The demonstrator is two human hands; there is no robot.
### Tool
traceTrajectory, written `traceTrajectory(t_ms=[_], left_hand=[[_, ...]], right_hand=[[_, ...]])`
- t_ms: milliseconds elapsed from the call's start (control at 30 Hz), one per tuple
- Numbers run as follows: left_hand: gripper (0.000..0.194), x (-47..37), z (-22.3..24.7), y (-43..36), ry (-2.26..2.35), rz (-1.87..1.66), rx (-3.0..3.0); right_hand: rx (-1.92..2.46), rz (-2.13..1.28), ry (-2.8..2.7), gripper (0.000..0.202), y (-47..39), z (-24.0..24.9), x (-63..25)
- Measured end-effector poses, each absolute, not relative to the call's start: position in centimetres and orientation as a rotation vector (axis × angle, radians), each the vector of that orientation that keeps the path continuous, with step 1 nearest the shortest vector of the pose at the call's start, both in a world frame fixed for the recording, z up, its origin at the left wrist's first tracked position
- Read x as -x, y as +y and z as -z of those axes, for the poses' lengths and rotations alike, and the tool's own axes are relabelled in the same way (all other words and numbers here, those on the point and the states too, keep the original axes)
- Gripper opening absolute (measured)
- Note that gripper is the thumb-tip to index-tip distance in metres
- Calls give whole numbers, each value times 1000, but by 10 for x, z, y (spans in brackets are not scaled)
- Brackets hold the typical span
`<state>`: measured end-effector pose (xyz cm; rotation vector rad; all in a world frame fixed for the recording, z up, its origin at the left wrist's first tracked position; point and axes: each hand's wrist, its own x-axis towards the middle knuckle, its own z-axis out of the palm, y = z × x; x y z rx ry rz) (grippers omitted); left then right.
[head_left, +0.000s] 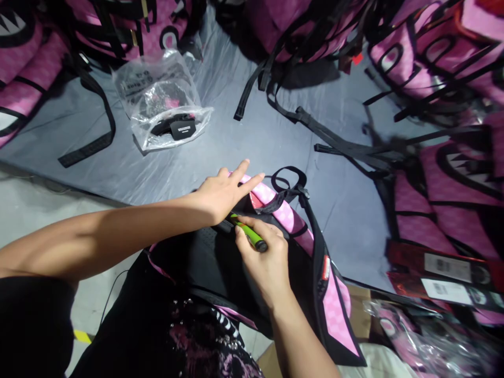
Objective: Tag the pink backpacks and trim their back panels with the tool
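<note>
A pink and black bag [232, 262] lies at the table's near edge, its black side up and its straps toward the right. My left hand [226, 191] rests on the bag's upper edge with its fingers spread. Just below it, my right hand [268, 252] is closed around a green tool with a black end [252, 235]. The tool's far tip meets the black fabric beside my left wrist, and what it touches is hidden. A looped black strap [289, 181] sticks up from the bag's edge.
A clear plastic pouch [165, 105] with black items lies on the grey table [220, 142]. Several pink and black bags [452, 189] line the back and right, with loose straps [331, 136] reaching inward. Plastic-wrapped goods [425, 336] sit at the lower right.
</note>
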<state>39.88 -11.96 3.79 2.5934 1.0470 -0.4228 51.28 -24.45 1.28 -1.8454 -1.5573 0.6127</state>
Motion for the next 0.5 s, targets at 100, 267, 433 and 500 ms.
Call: traceTrajectory(t_ms=[100, 267, 433, 500], left_hand=[[97, -397, -37, -121, 1046, 412, -2617], [93, -384, -37, -126, 1101, 331, -2691], [89, -340, -36, -133, 1231, 350, -2645], [90, -322, -33, -135, 1272, 325, -2629]], right_hand=[[1801, -604, -1581, 16, -243, -12, -513], [1760, -557, -1679, 15, -239, -8, -506], [1657, -612, -1872, 12, -230, -57, -505], [1567, -527, -1874, 15, -203, -82, -507]])
